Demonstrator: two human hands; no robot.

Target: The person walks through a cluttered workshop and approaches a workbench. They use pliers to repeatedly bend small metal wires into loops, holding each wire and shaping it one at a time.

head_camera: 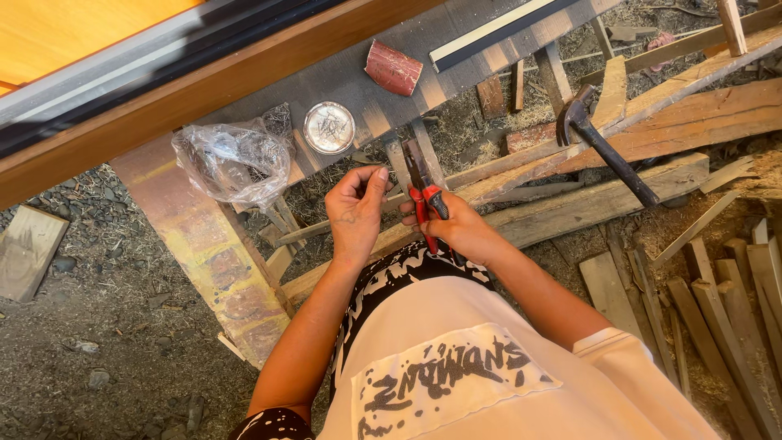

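The grip of the right hand (460,228) is wrapped tight around the red handles of a pair of pliers (422,189). The metal nose of the pliers points up and away from the person, over the near edge of the desk (456,77). The left hand (356,208) sits just beside the pliers. Its grip is narrow, with the fingers curled in and the thumb pressed close to them. It may be pinching something very small, but that is too tiny to see.

The desk is a long grey and brown bench made of boards. It runs from the left side up to the top right corner. Near its near edge lies a crumpled clear plastic bag (232,163) with something dark inside. Just to the right of the bag stands a round silver tin (329,127), open at the top, with small shiny bits in it. Farther along the desk lies a short dark red block (393,68) with a rounded top. Near the far edge lies a long thin strip (497,31), pale on one side and black on the other.

To the right, a black hammer (604,147) rests on rough planks (676,106). Its head is up and its handle slants down to the right. More thin wood strips (725,310) lie on the ground at the right. The ground (106,326) on the left is grey dirt with small stones.
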